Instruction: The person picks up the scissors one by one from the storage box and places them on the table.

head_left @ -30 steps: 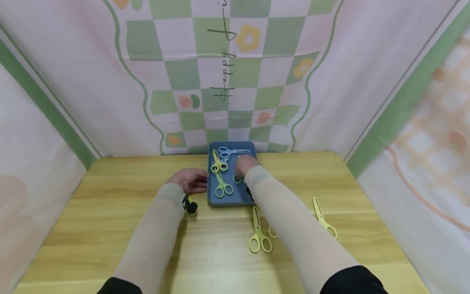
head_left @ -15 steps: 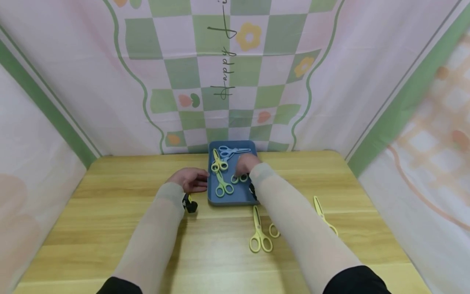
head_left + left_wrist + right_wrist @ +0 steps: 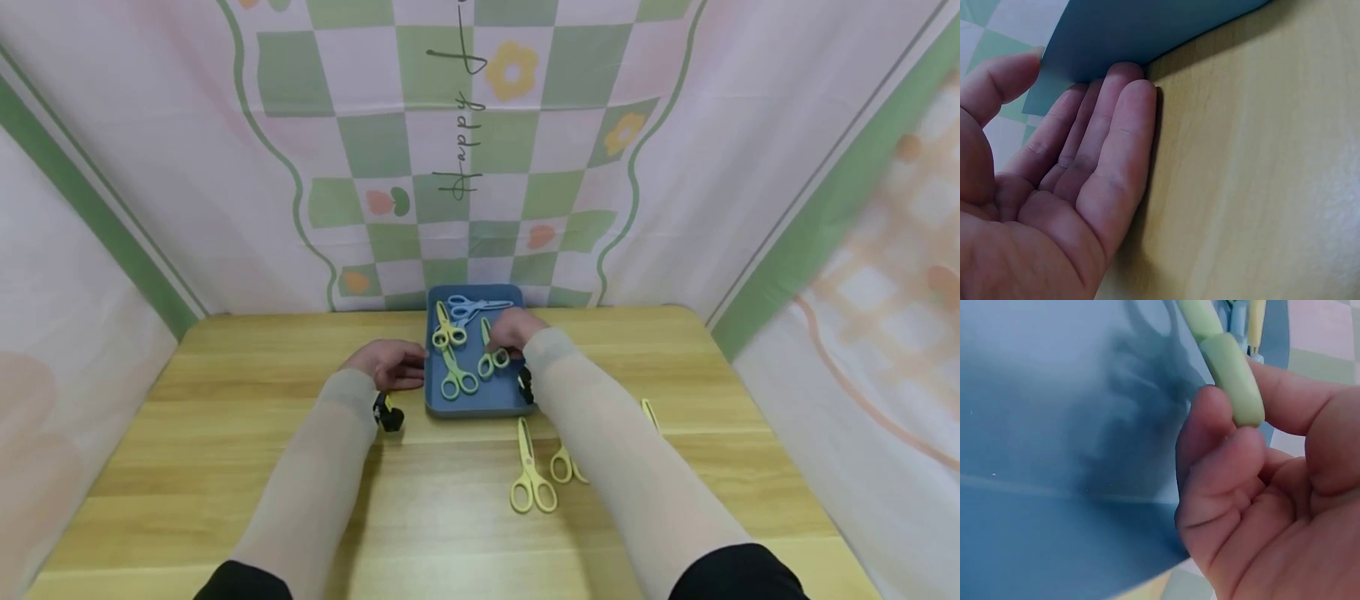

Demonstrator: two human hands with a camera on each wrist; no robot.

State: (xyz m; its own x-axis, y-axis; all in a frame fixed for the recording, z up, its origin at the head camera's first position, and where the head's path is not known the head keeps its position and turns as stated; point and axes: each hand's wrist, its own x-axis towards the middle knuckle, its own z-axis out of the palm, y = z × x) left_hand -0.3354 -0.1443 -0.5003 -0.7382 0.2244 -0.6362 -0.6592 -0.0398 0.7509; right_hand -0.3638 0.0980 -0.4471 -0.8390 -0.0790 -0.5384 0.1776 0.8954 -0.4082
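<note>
Fingers and thumb of the right grip (image 3: 513, 330) are pinching the handle end of the green scissors (image 3: 491, 352), so that one's narrow and holding something. The scissors are over the right-hand part of the blue tray (image 3: 501, 398), blades pointing away from the person. Left grip (image 3: 390, 364) is empty — fingers pretty straight, palm showing, fingertips touching the tray's left wall, thumb tip at its edge.

Also in the tray: another green pair (image 3: 455, 372) near the left side, a small yellow pair (image 3: 447, 324) right at its tip, and blue scissors (image 3: 463, 309) lying at the far end. Tray's sitting at the back of the wooden desk (image 3: 187, 433). Just in front of it on the desk is a yellow-handled pair (image 3: 529, 468) — next to that, one more (image 3: 561, 463) is half hidden by the right forearm, and a blade tip (image 3: 649, 412) pokes out past the arm. Behind it all hangs a checked cloth (image 3: 438, 150).
</note>
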